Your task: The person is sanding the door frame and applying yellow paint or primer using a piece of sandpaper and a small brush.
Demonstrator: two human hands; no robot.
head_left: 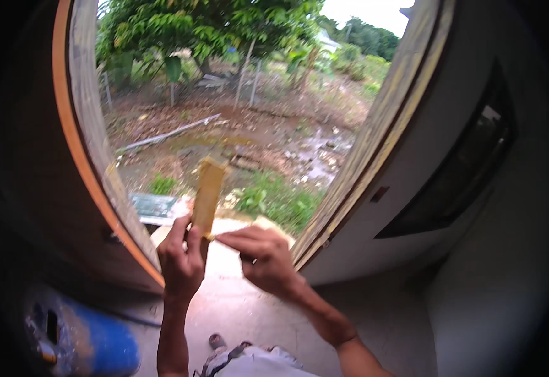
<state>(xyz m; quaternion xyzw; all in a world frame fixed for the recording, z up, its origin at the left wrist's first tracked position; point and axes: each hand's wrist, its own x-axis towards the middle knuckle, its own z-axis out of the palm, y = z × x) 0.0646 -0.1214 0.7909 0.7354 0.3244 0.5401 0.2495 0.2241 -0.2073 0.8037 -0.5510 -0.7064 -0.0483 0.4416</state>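
My left hand [181, 257] holds a flat yellow strip [208, 195] upright by its lower end, in front of an open doorway. The strip looks like a thin yellow packet or card, tall and narrow. My right hand [263, 254] is close beside it, its thumb and forefinger pinched together and touching the strip's lower right edge. Both forearms come up from the lower edge of the picture.
An open wooden door [67, 163] stands at the left, and a white wall [425, 157] with a dark window [456, 169] at the right. Outside lie wet muddy ground [287, 144], grass and trees [205, 25]. A blue cylinder [92, 342] lies on the floor at lower left.
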